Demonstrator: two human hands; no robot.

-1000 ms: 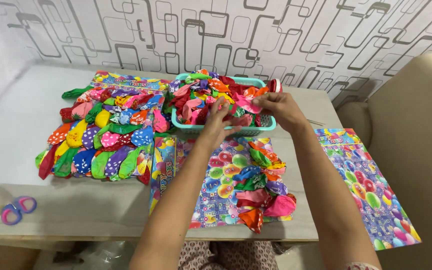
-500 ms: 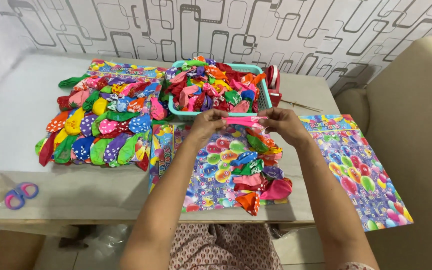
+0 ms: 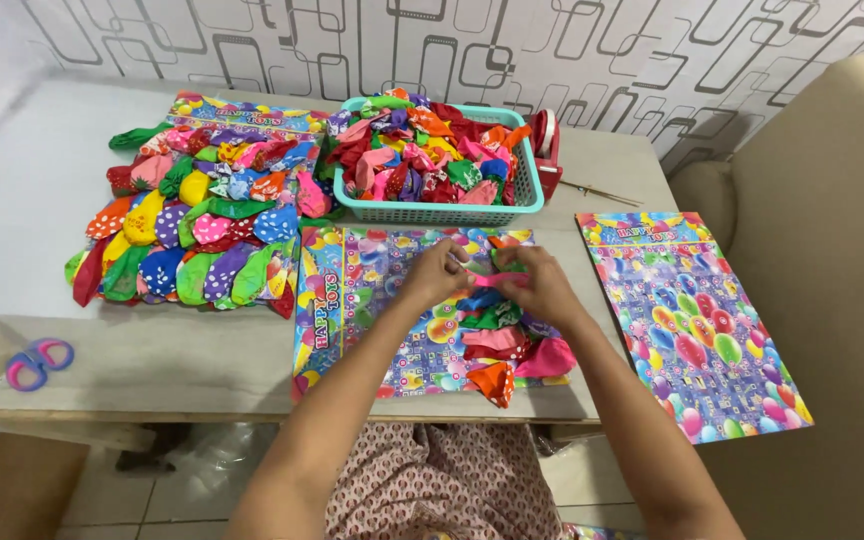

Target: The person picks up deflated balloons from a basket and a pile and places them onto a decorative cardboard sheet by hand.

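From my head camera, my left hand [image 3: 439, 275] and right hand [image 3: 542, 285] each have their grip pinched on an end of a pink balloon [image 3: 493, 281], stretched between them above the printed card [image 3: 372, 300] on the surface [image 3: 22, 190]. Loose balloons [image 3: 497, 345] lie just below; the green basket [image 3: 432, 210] sits behind.

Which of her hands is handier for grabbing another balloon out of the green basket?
Probably the left hand: it sits closer under the basket, though both hands pinch the pink balloon. The right hand lies lower, further away.
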